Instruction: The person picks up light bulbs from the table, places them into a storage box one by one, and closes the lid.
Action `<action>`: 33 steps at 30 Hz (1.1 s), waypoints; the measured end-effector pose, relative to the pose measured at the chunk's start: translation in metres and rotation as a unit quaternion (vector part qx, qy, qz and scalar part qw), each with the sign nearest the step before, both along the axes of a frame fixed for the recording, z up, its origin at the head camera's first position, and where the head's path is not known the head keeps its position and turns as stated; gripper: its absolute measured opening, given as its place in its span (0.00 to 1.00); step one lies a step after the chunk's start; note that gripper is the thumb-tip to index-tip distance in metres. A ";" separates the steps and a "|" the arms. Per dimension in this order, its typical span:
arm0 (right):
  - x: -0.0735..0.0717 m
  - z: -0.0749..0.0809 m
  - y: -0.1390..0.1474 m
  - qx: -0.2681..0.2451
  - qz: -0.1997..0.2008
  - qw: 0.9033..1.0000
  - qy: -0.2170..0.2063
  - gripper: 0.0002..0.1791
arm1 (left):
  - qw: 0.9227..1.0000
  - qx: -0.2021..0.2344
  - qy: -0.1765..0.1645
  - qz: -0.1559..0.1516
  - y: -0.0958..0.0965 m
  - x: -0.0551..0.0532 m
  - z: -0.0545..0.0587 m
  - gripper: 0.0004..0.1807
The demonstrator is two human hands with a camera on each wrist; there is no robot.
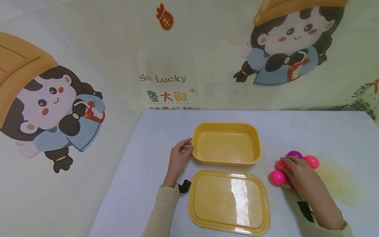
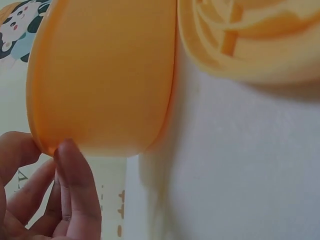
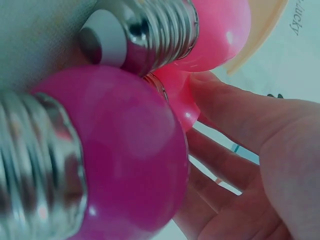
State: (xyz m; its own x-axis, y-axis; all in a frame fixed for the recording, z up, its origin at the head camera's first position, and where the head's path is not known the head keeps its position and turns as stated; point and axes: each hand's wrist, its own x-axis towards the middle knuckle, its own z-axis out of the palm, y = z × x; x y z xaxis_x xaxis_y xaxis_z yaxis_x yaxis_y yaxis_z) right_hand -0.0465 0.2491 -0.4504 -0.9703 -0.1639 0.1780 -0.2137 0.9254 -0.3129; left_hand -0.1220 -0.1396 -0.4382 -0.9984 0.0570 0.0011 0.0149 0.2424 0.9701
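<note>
My left hand (image 1: 180, 158) pinches the left end rim of a yellow plastic box (image 1: 226, 144) between thumb and fingers; the left wrist view shows the thumb on its outer wall. At the right, my right hand (image 1: 305, 174) is over a cluster of small coloured light bulbs with silver screw bases. Its thumb and fingers are around a pinkish-red bulb (image 3: 180, 95), partly hidden behind other bulbs in the right wrist view. Close by lie a bright pink bulb (image 1: 278, 177), a purple bulb (image 1: 295, 154) and a coral-pink bulb (image 1: 312, 161). A magenta bulb (image 3: 125, 145) fills the near part of the right wrist view.
A yellow lid (image 1: 219, 204) lies flat in front of the box, close to its near side. Both are on a white table (image 1: 142, 184). Behind the table hangs a pale cloth (image 1: 207, 49) printed with cartoon figures and lettering.
</note>
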 end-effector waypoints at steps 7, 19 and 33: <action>0.000 0.001 0.002 -0.002 0.008 1.000 -0.003 0.21 | 0.996 0.085 -0.031 0.005 -0.005 -0.013 -0.030 0.21; -0.005 0.005 0.001 -0.012 0.024 0.999 0.026 0.26 | 0.993 0.113 -0.043 0.017 -0.008 -0.014 -0.036 0.21; -0.009 0.017 -0.002 -0.033 0.034 0.997 0.067 0.28 | 0.990 0.137 -0.019 0.023 -0.004 -0.016 -0.041 0.20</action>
State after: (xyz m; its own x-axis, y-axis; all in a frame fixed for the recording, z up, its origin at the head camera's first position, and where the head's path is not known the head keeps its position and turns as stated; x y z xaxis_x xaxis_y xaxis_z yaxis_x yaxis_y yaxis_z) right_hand -0.0556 0.2466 -0.4334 -0.9244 -0.2118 0.3173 -0.3185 0.8863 -0.3363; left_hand -0.1381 -0.1440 -0.4791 -0.9995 0.0143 -0.0273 -0.0277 -0.0299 0.9992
